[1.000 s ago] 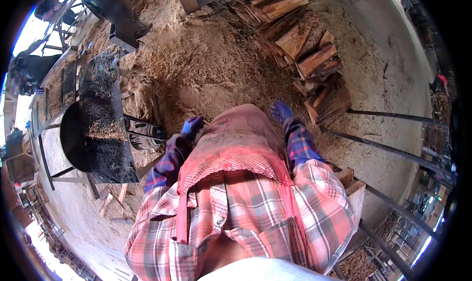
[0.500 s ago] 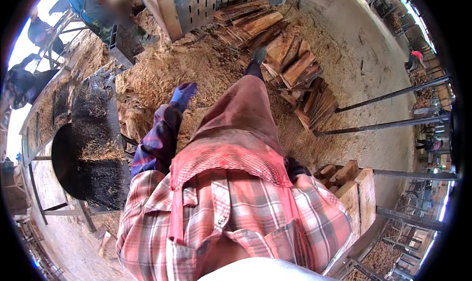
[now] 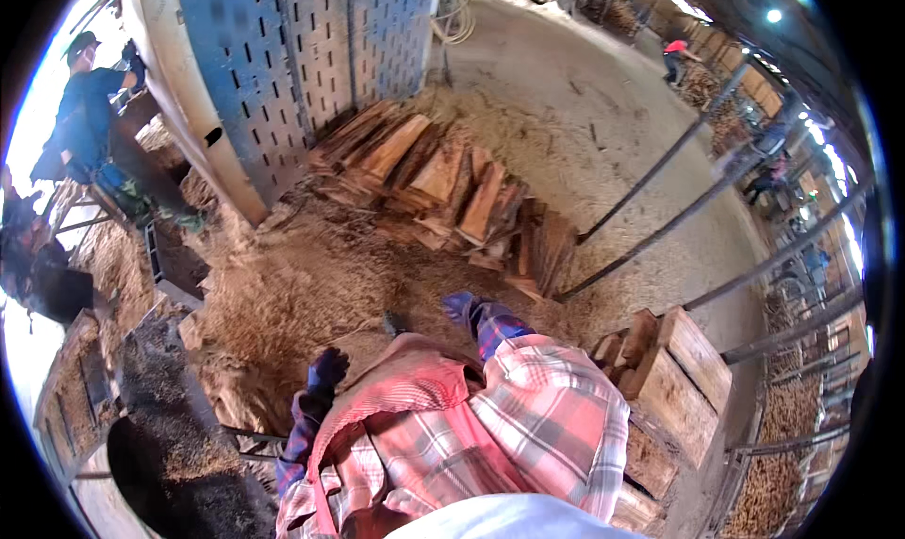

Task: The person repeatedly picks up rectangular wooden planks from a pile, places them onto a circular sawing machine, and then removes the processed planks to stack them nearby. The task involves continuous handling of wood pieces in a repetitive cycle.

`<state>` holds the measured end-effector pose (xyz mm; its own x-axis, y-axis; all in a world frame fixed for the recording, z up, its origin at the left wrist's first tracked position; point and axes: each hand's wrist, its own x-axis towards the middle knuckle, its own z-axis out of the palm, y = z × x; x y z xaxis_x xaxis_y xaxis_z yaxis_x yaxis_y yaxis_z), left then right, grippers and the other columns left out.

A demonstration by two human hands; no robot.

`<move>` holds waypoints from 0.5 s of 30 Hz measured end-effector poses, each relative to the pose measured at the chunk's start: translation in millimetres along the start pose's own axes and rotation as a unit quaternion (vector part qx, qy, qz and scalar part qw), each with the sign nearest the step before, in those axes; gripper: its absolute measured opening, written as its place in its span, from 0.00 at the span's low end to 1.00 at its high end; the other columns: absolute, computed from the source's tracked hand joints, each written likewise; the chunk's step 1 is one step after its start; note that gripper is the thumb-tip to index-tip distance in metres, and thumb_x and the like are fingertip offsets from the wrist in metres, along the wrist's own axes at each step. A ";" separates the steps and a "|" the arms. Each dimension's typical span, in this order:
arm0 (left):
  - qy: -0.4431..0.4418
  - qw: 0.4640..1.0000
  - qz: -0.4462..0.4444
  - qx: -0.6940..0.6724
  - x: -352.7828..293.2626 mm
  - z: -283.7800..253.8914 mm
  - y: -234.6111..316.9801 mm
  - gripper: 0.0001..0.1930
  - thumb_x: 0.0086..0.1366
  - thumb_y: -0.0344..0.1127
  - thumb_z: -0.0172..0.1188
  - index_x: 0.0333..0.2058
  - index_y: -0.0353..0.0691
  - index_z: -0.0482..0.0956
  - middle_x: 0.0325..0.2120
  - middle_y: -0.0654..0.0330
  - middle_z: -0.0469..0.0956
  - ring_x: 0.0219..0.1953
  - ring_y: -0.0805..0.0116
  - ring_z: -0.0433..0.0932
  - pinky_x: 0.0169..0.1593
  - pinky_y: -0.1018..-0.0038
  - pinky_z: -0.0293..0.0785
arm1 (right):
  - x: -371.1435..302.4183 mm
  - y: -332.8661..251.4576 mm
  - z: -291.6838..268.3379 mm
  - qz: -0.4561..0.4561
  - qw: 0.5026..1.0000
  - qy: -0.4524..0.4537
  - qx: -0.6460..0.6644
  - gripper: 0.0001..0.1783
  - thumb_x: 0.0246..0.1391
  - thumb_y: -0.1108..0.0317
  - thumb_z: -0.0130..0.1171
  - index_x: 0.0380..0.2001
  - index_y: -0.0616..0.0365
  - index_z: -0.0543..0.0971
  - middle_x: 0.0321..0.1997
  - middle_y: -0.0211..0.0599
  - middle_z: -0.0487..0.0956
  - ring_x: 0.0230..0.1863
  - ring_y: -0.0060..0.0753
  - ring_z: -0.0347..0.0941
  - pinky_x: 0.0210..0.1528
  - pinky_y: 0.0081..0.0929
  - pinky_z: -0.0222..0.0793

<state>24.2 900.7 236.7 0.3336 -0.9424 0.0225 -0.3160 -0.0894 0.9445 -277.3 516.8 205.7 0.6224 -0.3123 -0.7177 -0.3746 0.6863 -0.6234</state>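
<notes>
So both hands are in bluish-purple gloves and look released, nothing gripped in either one. The right hand (image 3: 459, 306) hangs out in front of the body, fingers loosely together, over brown sawdust (image 3: 292, 289) spread on the ground. The left hand (image 3: 328, 368) is lower and off to the side, beside the red patterned apron (image 3: 405, 398), fingers loose. Neither is touching any wood as far as I can see.

Nearest thing ahead of the right hand is the curved stack of rough reddish-brown split wooden slabs (image 3: 438, 176), sitting on the ground a bit beyond it, pieces leaning on each other. Left hand's neighbour is a black sheet-metal surface (image 3: 160, 369) dusted with sawdust, well apart from it.

Over by the right elbow there's a pile of squared pale wooden blocks (image 3: 693, 360). Past the slabs stands a tall blue slotted metal panel (image 3: 273, 58), with long dark metal bars (image 3: 660, 143) slanting across the grey floor (image 3: 566, 115) to the right. Upper left, a person in a blue shirt and dark cap (image 3: 90, 115); far off, another in a red top (image 3: 674, 53).
</notes>
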 end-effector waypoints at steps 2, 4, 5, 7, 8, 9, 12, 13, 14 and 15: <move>0.225 0.790 -0.352 -0.448 -68.5 -37.7 -0.3 0.17 0.60 0.51 0.51 0.34 0.43 0.76 0.26 0.56 0.78 0.24 0.60 0.77 0.23 0.68 0.70 | 45.5 32.5 87.6 0.064 0.956 0.225 -0.174 0.12 0.51 0.55 0.54 0.31 0.51 0.74 0.14 0.29 0.66 0.13 0.26 0.60 0.13 0.25 0.55; 0.247 0.786 -0.369 -0.430 -103.1 -56.1 -23.0 0.15 0.60 0.49 0.51 0.29 0.44 0.75 0.24 0.57 0.77 0.20 0.62 0.74 0.22 0.68 0.68 | 60.9 36.0 102.5 0.090 0.985 0.133 -0.059 0.12 0.51 0.55 0.54 0.30 0.51 0.74 0.14 0.29 0.67 0.13 0.26 0.60 0.14 0.24 0.56; 0.270 0.770 -0.380 -0.435 -122.9 -59.3 -39.1 0.14 0.60 0.49 0.51 0.30 0.44 0.75 0.24 0.58 0.76 0.21 0.62 0.73 0.23 0.67 0.69 | 67.9 31.8 107.5 0.103 0.991 0.087 -0.008 0.12 0.51 0.55 0.54 0.29 0.52 0.74 0.14 0.29 0.67 0.13 0.25 0.60 0.14 0.24 0.56; 0.305 0.733 -0.415 -0.444 -151.5 -57.8 -66.8 0.14 0.61 0.48 0.50 0.31 0.45 0.75 0.24 0.59 0.74 0.23 0.62 0.72 0.26 0.66 0.69 | 73.5 26.2 110.5 -0.109 0.954 -0.049 -0.275 0.12 0.51 0.55 0.54 0.28 0.51 0.74 0.15 0.29 0.67 0.14 0.25 0.60 0.15 0.24 0.57; 0.323 0.711 -0.416 -0.466 -173.6 -56.9 -76.2 0.13 0.61 0.48 0.50 0.31 0.45 0.75 0.24 0.60 0.74 0.24 0.62 0.71 0.27 0.66 0.70 | 78.9 16.8 121.7 -0.134 0.939 -0.081 -0.305 0.12 0.51 0.55 0.54 0.27 0.51 0.74 0.15 0.29 0.67 0.14 0.25 0.60 0.16 0.23 0.57; 0.321 0.690 -0.389 -0.519 -189.4 -55.8 -77.4 0.13 0.62 0.47 0.49 0.32 0.45 0.75 0.24 0.61 0.73 0.25 0.63 0.71 0.29 0.66 0.70 | 83.0 5.8 131.4 -0.160 0.921 -0.109 -0.336 0.12 0.51 0.55 0.54 0.27 0.50 0.74 0.15 0.28 0.67 0.14 0.25 0.60 0.17 0.23 0.58; 0.327 0.709 -0.416 -0.466 -198.5 -55.8 -71.4 0.11 0.61 0.44 0.50 0.29 0.45 0.75 0.23 0.60 0.73 0.27 0.60 0.71 0.30 0.64 0.69 | 100.8 -33.7 153.4 0.042 0.981 -0.043 -0.185 0.12 0.51 0.54 0.54 0.28 0.50 0.74 0.16 0.28 0.68 0.16 0.26 0.62 0.19 0.23 0.60; 0.271 0.833 -0.390 -0.286 -195.5 -56.2 -65.3 0.12 0.60 0.44 0.51 0.33 0.43 0.74 0.26 0.55 0.74 0.29 0.55 0.72 0.32 0.62 0.70 | 112.0 -53.5 162.9 0.115 0.980 -0.027 -0.159 0.12 0.51 0.54 0.54 0.28 0.50 0.74 0.17 0.28 0.69 0.16 0.26 0.62 0.19 0.23 0.61; 0.194 0.911 -0.364 0.007 -178.3 -54.3 -58.3 0.14 0.59 0.44 0.52 0.37 0.41 0.73 0.29 0.50 0.74 0.31 0.49 0.72 0.35 0.60 0.70 | 125.2 -72.0 149.9 0.158 0.974 -0.035 -0.159 0.11 0.51 0.54 0.54 0.28 0.50 0.74 0.18 0.28 0.69 0.17 0.27 0.63 0.19 0.23 0.61; 0.165 0.907 -0.312 0.230 -128.7 -50.2 -21.6 0.17 0.58 0.43 0.53 0.41 0.39 0.72 0.31 0.45 0.75 0.34 0.43 0.73 0.37 0.59 0.70 | 144.4 -93.3 129.9 0.202 0.965 -0.024 -0.165 0.11 0.52 0.55 0.53 0.28 0.49 0.73 0.18 0.27 0.68 0.18 0.27 0.64 0.19 0.23 0.61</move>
<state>32.7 1040.1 229.8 0.7986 -0.5215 -0.3004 -0.2867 -0.7685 0.5720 -63.2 493.0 200.5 0.4079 -0.0280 -0.9126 -0.7866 0.4966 -0.3668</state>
